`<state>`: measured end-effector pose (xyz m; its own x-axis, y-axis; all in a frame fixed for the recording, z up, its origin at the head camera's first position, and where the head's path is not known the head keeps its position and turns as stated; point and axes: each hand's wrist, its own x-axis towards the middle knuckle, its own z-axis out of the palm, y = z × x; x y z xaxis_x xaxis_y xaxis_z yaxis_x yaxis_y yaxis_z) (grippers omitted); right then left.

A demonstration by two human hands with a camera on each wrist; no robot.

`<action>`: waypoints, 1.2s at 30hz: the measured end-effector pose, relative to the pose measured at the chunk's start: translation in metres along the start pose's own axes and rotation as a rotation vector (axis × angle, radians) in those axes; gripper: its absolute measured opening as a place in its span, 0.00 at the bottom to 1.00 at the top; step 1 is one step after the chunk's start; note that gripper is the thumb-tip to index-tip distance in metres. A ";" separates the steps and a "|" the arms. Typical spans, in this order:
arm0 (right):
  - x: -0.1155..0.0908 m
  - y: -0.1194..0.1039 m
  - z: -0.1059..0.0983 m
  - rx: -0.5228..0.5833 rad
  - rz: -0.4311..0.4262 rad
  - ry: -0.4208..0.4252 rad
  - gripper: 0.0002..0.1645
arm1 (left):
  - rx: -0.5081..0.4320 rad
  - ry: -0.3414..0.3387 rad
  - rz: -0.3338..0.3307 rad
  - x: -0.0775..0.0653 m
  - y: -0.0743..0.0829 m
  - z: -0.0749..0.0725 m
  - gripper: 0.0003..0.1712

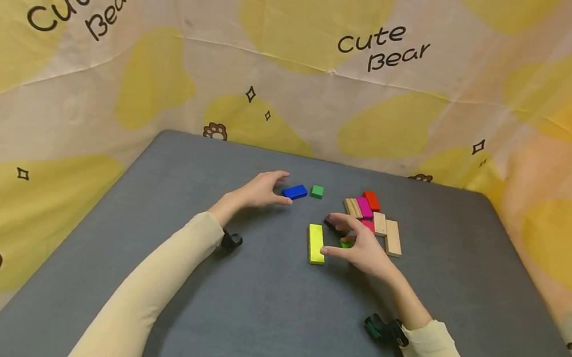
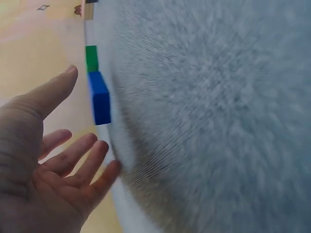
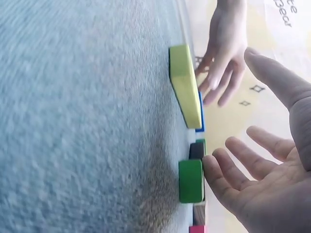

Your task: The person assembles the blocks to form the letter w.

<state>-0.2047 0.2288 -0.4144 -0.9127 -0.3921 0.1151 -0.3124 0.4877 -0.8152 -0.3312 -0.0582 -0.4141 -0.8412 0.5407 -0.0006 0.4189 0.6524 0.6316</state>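
Note:
My left hand (image 1: 260, 190) is beside a blue block (image 1: 295, 192), thumb and fingers spread apart with nothing between them. In the left wrist view the blue block (image 2: 99, 99) lies beyond the fingertips, a small green block (image 2: 92, 58) behind it. My right hand (image 1: 362, 248) hovers with fingers parted over a green block (image 1: 346, 244) and a black block (image 1: 329, 222), both partly hidden by it. A long yellow block (image 1: 316, 244) lies flat at its thumb tip. The right wrist view shows the palm empty and the green block (image 3: 190, 181) near the fingers.
Right of the black block, a cluster holds a red block (image 1: 371, 201), magenta block (image 1: 364, 208), striped wooden pieces (image 1: 352, 208) and plain wooden blocks (image 1: 393, 238). All lie on a grey table (image 1: 252, 313). A printed cloth (image 1: 290, 29) hangs behind and along the sides.

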 end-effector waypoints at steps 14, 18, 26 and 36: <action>0.003 -0.001 0.008 0.046 0.030 -0.022 0.46 | -0.113 0.056 0.021 0.020 -0.009 0.010 0.39; 0.004 -0.001 0.008 0.057 0.039 -0.039 0.46 | -0.112 0.067 0.016 0.019 -0.007 0.011 0.39; 0.005 0.001 0.009 0.088 0.062 -0.066 0.45 | -0.129 0.121 0.000 0.014 -0.005 0.014 0.39; 0.004 -0.001 0.008 0.109 0.066 -0.093 0.43 | -0.079 0.153 -0.046 -0.003 0.010 0.018 0.41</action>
<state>-0.2060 0.2207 -0.4177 -0.9002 -0.4354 0.0102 -0.2174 0.4290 -0.8767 -0.3183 -0.0436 -0.4220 -0.9038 0.4198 0.0834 0.3554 0.6274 0.6929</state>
